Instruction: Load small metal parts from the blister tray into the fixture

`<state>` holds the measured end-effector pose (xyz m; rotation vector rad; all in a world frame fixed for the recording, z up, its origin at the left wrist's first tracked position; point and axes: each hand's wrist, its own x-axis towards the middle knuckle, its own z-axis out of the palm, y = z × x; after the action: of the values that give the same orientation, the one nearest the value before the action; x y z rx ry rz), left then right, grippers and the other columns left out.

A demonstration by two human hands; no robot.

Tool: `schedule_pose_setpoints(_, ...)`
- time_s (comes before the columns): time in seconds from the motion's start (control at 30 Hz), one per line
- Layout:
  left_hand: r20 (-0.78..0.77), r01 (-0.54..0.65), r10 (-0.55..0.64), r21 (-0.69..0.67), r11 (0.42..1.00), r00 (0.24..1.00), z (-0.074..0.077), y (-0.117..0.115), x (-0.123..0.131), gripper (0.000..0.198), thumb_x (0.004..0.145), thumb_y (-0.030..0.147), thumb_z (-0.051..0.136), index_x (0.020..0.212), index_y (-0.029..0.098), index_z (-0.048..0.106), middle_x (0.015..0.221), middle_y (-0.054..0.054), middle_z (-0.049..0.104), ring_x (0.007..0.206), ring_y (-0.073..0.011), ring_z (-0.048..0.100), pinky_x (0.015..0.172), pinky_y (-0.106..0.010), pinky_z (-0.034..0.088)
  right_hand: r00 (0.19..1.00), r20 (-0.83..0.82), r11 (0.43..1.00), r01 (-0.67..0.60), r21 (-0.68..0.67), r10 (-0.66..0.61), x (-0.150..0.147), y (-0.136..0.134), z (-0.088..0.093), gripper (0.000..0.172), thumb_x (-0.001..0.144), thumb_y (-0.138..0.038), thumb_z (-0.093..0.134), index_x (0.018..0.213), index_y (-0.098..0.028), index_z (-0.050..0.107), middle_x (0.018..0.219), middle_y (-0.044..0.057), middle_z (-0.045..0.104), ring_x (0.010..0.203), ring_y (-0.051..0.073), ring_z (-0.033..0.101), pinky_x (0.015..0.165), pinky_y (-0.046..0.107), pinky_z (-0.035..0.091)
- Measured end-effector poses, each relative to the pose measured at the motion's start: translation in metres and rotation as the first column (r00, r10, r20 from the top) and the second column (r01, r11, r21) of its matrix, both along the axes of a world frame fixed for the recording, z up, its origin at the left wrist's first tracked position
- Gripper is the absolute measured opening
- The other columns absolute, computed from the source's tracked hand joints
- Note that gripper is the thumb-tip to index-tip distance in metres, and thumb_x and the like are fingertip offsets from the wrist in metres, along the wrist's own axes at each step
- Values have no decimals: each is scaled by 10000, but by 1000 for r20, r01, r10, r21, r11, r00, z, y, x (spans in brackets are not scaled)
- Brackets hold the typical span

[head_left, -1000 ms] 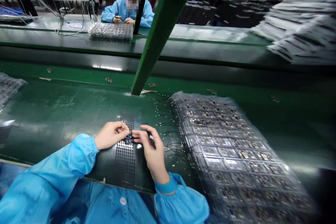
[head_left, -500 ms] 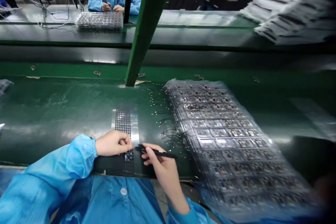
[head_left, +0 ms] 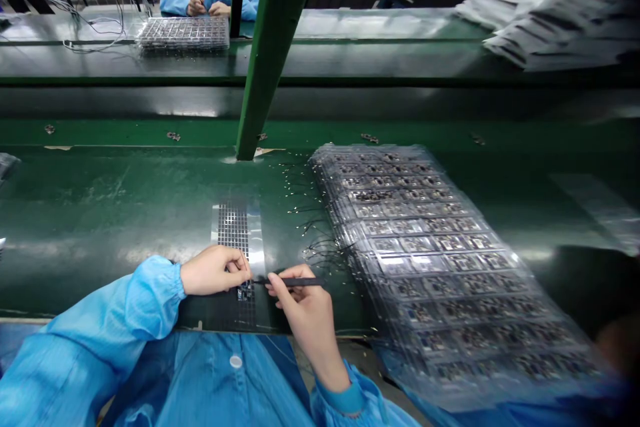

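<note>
Green assembly-line bench (head_left: 350,57), slanted green steel post (head_left: 267,60)

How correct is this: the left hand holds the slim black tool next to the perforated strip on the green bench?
Wrong hand: the head view shows the right hand, not the left hand, holding the slim black tool next to the perforated strip on the green bench.

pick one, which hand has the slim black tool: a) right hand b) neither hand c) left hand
a, the right hand pinches the slim black tool between thumb and fingers, while the left hand lies on the perforated strip without it.
</note>
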<state>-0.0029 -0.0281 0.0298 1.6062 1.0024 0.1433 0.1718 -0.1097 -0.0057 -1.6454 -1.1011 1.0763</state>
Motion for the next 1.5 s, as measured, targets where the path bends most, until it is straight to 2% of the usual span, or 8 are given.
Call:
schedule_pose_setpoints(0.5,-17,5,-5,16,1000,1000,1,1,0,111,787,224,545,763,138,612,569,41,568,503,-86,533,548,-183,421,999,31,1000,-23,3,23,0,0,3,284,792,-455,633,719,-197,540,632,36,664,603,212,673,466,250,495)
schedule_pose_setpoints(0.7,-17,-7,6,-8,1000,1000,2,0,0,122,779,240,543,760,137,605,593,27,578,505,-88,531,524,-186,428,992,-128,997,31,69,-22,2,2,3,272,761,-416,679,683,-180,569,604,21,640,576,186,664,483,243,519)
schedule_pose_setpoints(0.87,47,-75,84,-164,984,995,-4,1,0,141,750,265,542,787,132,572,678,-2,586,540,-106,532,461,-203,465,962,-265,985,103,138,-63,6,7,0,264,756,-394,687,666,-167,587,592,6,633,526,142,639,527,242,545)
schedule_pose_setpoints(1.03,55,-96,108,-189,977,993,-8,2,1,158,737,294,556,761,138,547,572,36,517,507,-105,516,455,-216,480,972,-232,987,73,144,-38,2,10,0,235,743,-368,695,685,-173,577,585,4,636,537,149,642,536,250,549)
schedule_pose_setpoints(1.5,34,-85,94,-196,977,995,-4,2,1,151,752,290,543,756,139,545,574,29,535,560,-125,577,464,-201,480,983,-179,985,56,161,-27,-3,10,6,246,745,-381,694,671,-178,577,591,7,631,559,172,654,534,268,547)
